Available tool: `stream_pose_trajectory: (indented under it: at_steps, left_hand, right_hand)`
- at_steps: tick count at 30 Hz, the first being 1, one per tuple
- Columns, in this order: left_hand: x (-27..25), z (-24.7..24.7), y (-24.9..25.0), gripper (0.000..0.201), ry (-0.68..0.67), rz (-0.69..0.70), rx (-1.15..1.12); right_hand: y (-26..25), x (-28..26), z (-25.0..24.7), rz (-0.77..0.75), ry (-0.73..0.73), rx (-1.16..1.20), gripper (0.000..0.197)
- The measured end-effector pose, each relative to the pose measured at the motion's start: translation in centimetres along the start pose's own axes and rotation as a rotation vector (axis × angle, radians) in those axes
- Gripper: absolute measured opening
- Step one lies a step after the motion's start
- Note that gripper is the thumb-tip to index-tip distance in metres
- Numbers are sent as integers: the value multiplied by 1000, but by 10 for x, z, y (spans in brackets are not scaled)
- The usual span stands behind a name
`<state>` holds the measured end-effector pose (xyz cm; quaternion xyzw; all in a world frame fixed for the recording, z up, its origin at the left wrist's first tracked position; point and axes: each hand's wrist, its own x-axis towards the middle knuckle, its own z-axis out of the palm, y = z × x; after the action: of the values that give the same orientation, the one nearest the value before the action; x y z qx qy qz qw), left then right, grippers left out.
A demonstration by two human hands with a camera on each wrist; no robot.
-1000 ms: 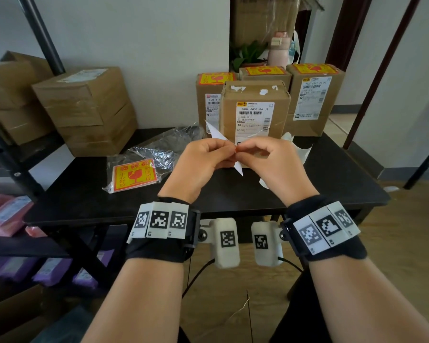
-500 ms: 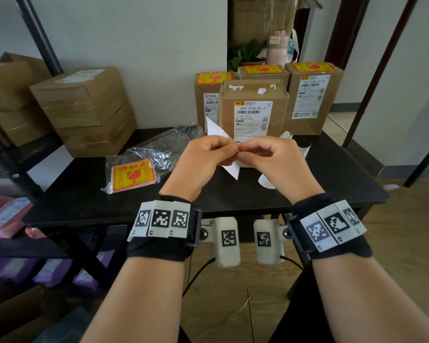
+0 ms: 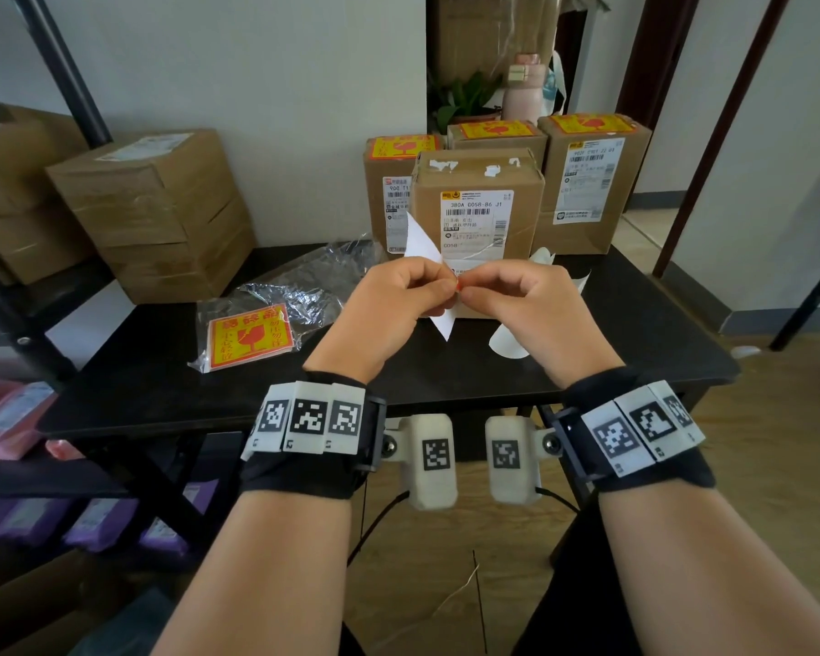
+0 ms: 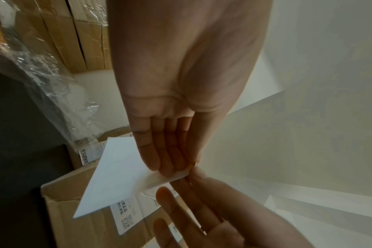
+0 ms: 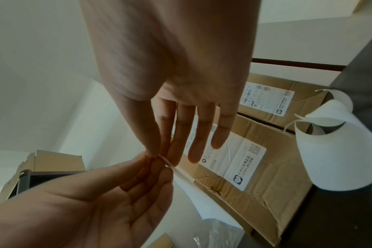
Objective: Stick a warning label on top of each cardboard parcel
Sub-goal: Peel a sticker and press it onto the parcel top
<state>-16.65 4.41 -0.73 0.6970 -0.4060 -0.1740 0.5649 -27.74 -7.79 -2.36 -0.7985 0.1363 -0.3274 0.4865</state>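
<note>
Both hands meet above the black table (image 3: 162, 371), in front of a cardboard parcel (image 3: 476, 215) whose top carries only torn white scraps. My left hand (image 3: 389, 300) pinches a warning label (image 3: 422, 246) that shows its white backing (image 4: 117, 181). My right hand (image 3: 517, 300) pinches the same label at its red corner, fingertip to fingertip with the left (image 5: 159, 159). Three parcels behind (image 3: 588, 182) carry yellow-and-red labels on top. A clear bag with a stack of labels (image 3: 249, 336) lies on the table to the left.
Curled white backing sheets (image 3: 512, 340) lie on the table at the right (image 5: 338, 147). Stacked plain cartons (image 3: 152, 205) stand at the left against the wall, beside a dark shelf frame (image 3: 1, 314). Purple and pink packets (image 3: 24, 518) fill the lower shelves.
Both hands have kept pinching the label at one corner and risen slightly toward the front parcel. The white sheet has shifted a little between the fingers.
</note>
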Motion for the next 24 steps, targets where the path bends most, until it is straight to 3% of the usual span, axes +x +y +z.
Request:
stream_pose_trajectory:
  at_steps: [24]
  left_hand:
    - [7, -7, -5, 13, -6, 34, 63]
  right_hand:
    - [-1, 7, 7, 62, 44, 42, 10]
